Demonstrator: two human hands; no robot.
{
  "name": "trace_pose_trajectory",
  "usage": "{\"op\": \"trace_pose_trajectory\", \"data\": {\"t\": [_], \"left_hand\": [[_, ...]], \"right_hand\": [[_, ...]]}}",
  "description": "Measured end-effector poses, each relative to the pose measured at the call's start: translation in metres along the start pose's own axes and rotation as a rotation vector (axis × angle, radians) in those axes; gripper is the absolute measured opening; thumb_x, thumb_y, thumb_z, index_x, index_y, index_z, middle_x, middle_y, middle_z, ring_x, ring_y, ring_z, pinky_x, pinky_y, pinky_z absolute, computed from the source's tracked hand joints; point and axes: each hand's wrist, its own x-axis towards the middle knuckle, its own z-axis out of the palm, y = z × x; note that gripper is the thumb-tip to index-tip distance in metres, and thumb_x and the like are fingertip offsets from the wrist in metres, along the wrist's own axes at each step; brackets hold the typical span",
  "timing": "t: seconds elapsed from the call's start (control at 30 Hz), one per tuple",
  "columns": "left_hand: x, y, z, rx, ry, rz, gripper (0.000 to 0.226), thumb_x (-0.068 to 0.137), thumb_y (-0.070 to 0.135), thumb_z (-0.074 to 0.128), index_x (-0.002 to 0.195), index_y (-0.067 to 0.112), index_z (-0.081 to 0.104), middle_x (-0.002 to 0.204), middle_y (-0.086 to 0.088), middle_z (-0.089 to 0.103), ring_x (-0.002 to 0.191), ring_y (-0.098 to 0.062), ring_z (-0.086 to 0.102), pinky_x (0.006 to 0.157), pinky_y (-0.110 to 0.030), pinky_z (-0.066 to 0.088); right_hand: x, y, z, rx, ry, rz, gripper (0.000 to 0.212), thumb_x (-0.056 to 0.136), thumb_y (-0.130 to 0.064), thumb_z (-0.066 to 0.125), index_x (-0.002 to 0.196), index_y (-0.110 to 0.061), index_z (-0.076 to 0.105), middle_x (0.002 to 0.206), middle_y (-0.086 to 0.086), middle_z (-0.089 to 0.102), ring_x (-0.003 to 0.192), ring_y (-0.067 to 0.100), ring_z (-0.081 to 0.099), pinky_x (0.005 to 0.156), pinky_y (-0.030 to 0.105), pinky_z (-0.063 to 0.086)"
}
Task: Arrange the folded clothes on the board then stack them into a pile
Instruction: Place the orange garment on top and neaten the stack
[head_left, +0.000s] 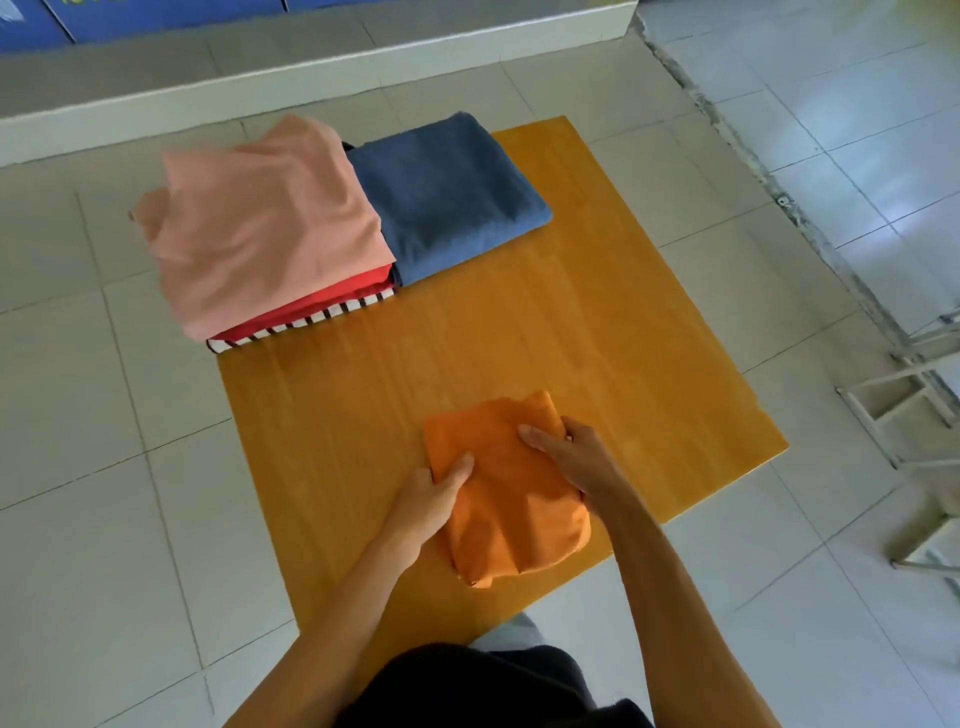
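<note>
Your forearms are bare, with no sleeves, watch or rings showing on your left hand (431, 499) or right hand (571, 457). Below, you wear a black garment (467, 686) and grey legwear (511, 631).

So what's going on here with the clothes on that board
A person is gripping a folded orange garment with both hands, left hand on its left edge, right hand on its right, at the near part of the wooden board. At the far end sits a pile topped by a pink garment, with red and striped pieces beneath, and a folded blue garment beside it.
</note>
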Motion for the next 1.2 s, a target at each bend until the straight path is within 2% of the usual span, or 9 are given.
{"op": "trace_pose_trajectory", "data": {"t": [0.1,0.23,0.37,0.5,0.63,0.8,0.87,1.0,1.2], "left_hand": [[-0.007,-0.011,-0.032,-0.09,0.159,-0.05,0.063,0.085,0.067,0.054,0.127,0.02,0.056,0.118,0.002,0.062,0.101,-0.022,0.061,0.09,-0.037,0.048],[-0.014,-0.018,-0.077,-0.198,0.351,-0.15,0.087,0.076,0.08,0.046,0.14,0.021,0.043,0.138,-0.008,0.053,0.12,-0.035,0.054,0.104,-0.052,0.044],[-0.016,0.002,-0.118,-0.395,0.343,-0.057,0.077,0.079,0.076,0.048,0.142,0.035,0.033,0.139,-0.001,0.051,0.122,-0.034,0.055,0.102,-0.055,0.046],[-0.012,0.06,-0.179,-0.45,0.408,0.151,0.073,0.079,0.076,0.049,0.137,0.031,0.045,0.128,0.003,0.061,0.114,-0.03,0.062,0.098,-0.056,0.049],[0.003,0.128,-0.238,-0.453,0.495,0.314,0.054,0.087,0.065,0.051,0.126,0.027,0.05,0.113,0.007,0.065,0.106,-0.023,0.064,0.09,-0.046,0.053],[0.052,0.179,-0.289,-0.421,0.666,0.331,0.058,0.089,0.063,0.051,0.131,0.022,0.052,0.125,0.001,0.062,0.113,-0.027,0.061,0.1,-0.05,0.048],[0.079,0.181,-0.297,-0.372,0.721,0.252,0.058,0.093,0.057,0.05,0.134,0.017,0.051,0.126,-0.002,0.06,0.109,-0.026,0.059,0.098,-0.045,0.048],[0.122,0.151,-0.291,-0.152,0.783,0.052,0.041,0.099,0.042,0.048,0.125,0.01,0.053,0.11,-0.007,0.06,0.103,-0.028,0.06,0.078,-0.033,0.046],[0.115,0.155,-0.302,-0.178,0.931,0.229,0.041,0.098,0.044,0.049,0.126,0.016,0.059,0.105,0.003,0.06,0.096,-0.022,0.058,0.084,-0.037,0.048]], "right_hand": [[0.003,-0.006,0.026,0.01,-0.113,0.054,0.071,0.081,-0.043,0.079,0.139,-0.023,0.044,0.135,-0.003,0.052,0.111,0.023,0.059,0.086,0.044,0.056],[0.01,-0.031,0.062,-0.101,-0.149,-0.024,0.045,0.087,-0.016,0.075,0.125,-0.018,0.05,0.121,0.013,0.063,0.102,0.029,0.065,0.087,0.059,0.056],[0.016,-0.089,0.093,-0.091,-0.225,-0.173,0.036,0.091,-0.016,0.071,0.123,-0.016,0.054,0.114,0.006,0.066,0.096,0.021,0.065,0.077,0.041,0.056],[0.029,-0.176,0.113,-0.103,-0.261,-0.399,0.036,0.09,-0.02,0.072,0.123,-0.013,0.058,0.116,0.008,0.069,0.104,0.024,0.067,0.077,0.031,0.055],[0.049,-0.268,0.133,-0.144,-0.257,-0.573,0.045,0.088,-0.025,0.074,0.129,-0.014,0.058,0.12,0.006,0.068,0.105,0.025,0.068,0.088,0.042,0.057],[0.096,-0.348,0.169,-0.128,-0.211,-0.633,0.052,0.087,-0.023,0.076,0.133,-0.013,0.054,0.127,0.01,0.063,0.111,0.029,0.064,0.096,0.048,0.054],[0.117,-0.355,0.183,-0.147,-0.164,-0.608,0.052,0.087,-0.023,0.075,0.133,-0.014,0.053,0.127,0.008,0.061,0.11,0.026,0.062,0.092,0.044,0.054],[0.151,-0.328,0.197,-0.302,-0.137,-0.509,0.054,0.089,-0.024,0.071,0.136,-0.015,0.047,0.13,0.009,0.058,0.102,0.022,0.053,0.081,0.035,0.044],[0.16,-0.339,0.193,-0.211,-0.128,-0.561,0.048,0.087,-0.023,0.074,0.13,-0.019,0.054,0.115,-0.001,0.055,0.101,0.024,0.059,0.086,0.043,0.054]]}}
